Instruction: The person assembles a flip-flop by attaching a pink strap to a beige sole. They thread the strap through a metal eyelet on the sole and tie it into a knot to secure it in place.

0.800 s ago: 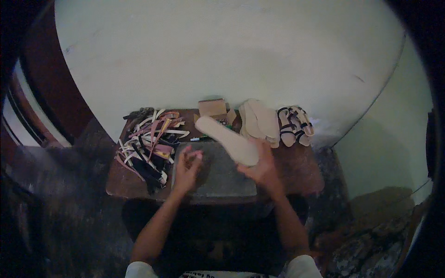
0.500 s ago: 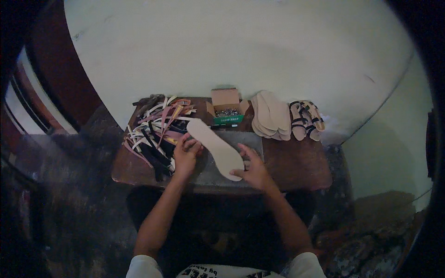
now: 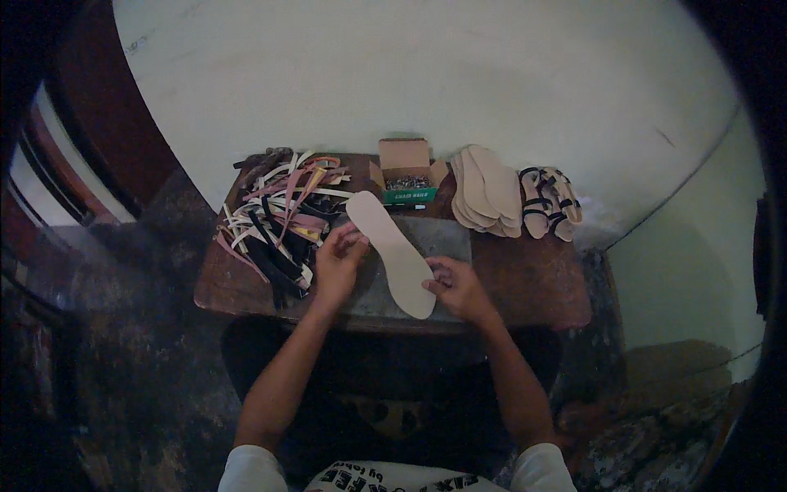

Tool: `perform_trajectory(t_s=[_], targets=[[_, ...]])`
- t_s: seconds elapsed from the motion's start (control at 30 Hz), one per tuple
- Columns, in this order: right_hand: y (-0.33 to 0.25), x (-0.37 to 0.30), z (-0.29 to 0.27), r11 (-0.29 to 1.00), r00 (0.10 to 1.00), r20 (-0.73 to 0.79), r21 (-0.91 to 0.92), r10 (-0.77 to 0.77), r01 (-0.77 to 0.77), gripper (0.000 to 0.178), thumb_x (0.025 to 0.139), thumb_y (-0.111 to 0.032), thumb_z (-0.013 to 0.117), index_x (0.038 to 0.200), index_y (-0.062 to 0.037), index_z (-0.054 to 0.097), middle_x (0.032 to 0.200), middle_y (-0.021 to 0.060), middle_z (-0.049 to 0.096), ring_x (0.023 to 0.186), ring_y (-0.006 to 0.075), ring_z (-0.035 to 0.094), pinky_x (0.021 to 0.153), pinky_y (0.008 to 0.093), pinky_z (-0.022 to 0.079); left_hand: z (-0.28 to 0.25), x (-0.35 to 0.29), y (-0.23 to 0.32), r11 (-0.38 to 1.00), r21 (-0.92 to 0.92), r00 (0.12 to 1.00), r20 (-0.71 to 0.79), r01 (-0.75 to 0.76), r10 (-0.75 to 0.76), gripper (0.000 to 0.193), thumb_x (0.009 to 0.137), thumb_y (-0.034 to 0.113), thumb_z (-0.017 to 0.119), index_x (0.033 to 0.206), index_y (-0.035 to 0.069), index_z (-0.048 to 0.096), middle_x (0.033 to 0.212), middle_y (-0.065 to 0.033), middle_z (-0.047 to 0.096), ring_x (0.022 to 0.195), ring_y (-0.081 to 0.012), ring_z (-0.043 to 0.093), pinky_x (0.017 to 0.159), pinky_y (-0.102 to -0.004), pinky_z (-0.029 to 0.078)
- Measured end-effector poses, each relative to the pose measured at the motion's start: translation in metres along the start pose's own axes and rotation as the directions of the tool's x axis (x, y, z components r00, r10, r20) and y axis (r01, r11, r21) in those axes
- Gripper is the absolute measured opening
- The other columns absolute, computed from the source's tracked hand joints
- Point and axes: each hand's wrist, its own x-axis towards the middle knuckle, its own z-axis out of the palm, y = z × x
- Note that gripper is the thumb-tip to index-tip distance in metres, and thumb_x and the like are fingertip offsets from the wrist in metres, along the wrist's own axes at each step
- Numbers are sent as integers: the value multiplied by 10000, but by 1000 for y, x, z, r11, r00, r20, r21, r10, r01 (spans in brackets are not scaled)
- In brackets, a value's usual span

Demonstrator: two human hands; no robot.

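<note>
A beige insole-shaped sheet (image 3: 393, 256) slants over the middle of the table, its narrower end pointing up and left. Along its right edge, near the wide lower end, my right hand (image 3: 459, 287) pinches it between thumb and fingers. My left hand (image 3: 337, 261) is closed at the left edge of its upper half, the fingers curled against the rim. Under the insole lies a grey flat slab (image 3: 373, 299), partly covered by it.
On the brown table (image 3: 533, 291), mixed straps (image 3: 283, 217) heap at the left. An open box of small nails (image 3: 410, 190) stands at the back beside a black pen (image 3: 406, 207). Stacked beige insoles (image 3: 485, 197) and strappy sandals (image 3: 551, 205) lie right, before a pale wall (image 3: 426, 74).
The insole has turned steeper, its upper end shifting right. My right hand has moved slightly right and up along its edge; my left hand has moved a little right.
</note>
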Motion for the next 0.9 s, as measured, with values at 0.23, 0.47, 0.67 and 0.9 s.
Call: perform_trajectory(t_s=[0.23,0.47,0.67,0.9], targets=[[-13,1,7,998,998,66,65,-11,7,500,825,-16,787,1267,44,560,1073,138,684,975,189,674,862,333,556,3,-4,7,1000,6,1000,5,-21,21,399,935,65,689,1310,-8,575,1058,-63,706,924,-105,643,780,-234,502],[-12,3,3,998,996,84,68,-1,-5,462,828,-14,773,1246,27,580,1079,138,696,952,181,679,863,343,561,-1,-5,-3,993,105,998,36,-45,42,418,914,90,723,1300,14,583,1024,-50,716,881,-97,637,753,-237,492],[-24,2,2,999,1000,-21,-49,2,-3,376,824,-116,813,1139,20,658,974,96,711,849,158,679,775,321,562,3,-11,-12,946,309,975,219,-96,27,471,886,123,753,1313,31,578,948,-59,726,795,-96,646,694,-271,501],[-18,5,11,959,966,-156,-229,-204,166,308,805,-194,846,999,7,715,832,86,675,721,163,635,663,317,518,10,-17,-3,876,469,970,241,-112,-5,511,890,220,747,1335,19,595,862,-124,720,741,-191,689,679,-350,533]])
